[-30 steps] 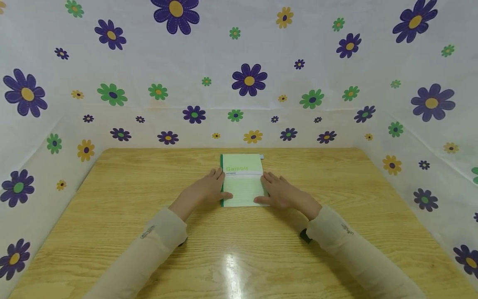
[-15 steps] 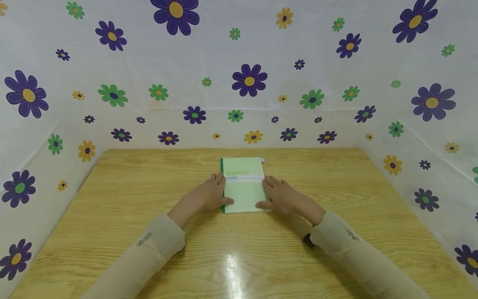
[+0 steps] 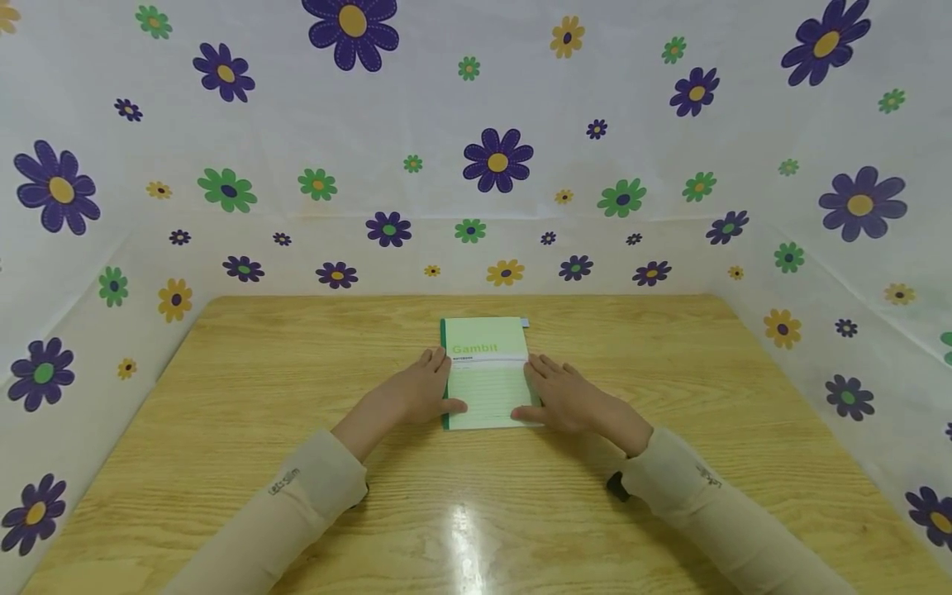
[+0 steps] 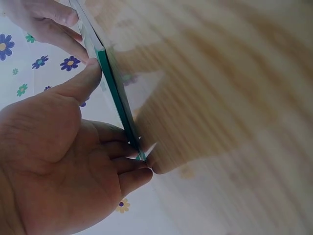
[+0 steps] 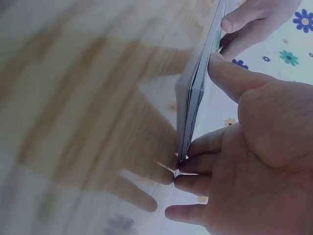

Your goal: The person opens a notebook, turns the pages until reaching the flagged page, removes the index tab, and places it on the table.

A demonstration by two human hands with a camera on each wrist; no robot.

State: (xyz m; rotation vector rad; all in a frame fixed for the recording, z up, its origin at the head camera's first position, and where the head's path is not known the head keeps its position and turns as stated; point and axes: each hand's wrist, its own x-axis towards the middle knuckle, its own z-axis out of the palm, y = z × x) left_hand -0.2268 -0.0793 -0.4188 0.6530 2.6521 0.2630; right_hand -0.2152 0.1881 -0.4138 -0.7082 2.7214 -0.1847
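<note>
Notebook point(image 3: 485, 373): flat at the middle of the wooden counter point(image 3: 223, 430), closed.
Left hand point(image 3: 416, 392): grip pinches the green spine edge.
Right hand point(image 3: 565, 397): grip pinches the opposite edge.

A light wooden counter point(image 3: 223, 430) fills the lower frame, enclosed on three sides by a white cloth backdrop point(image 3: 297, 124) printed with purple, green and yellow flowers.
</note>
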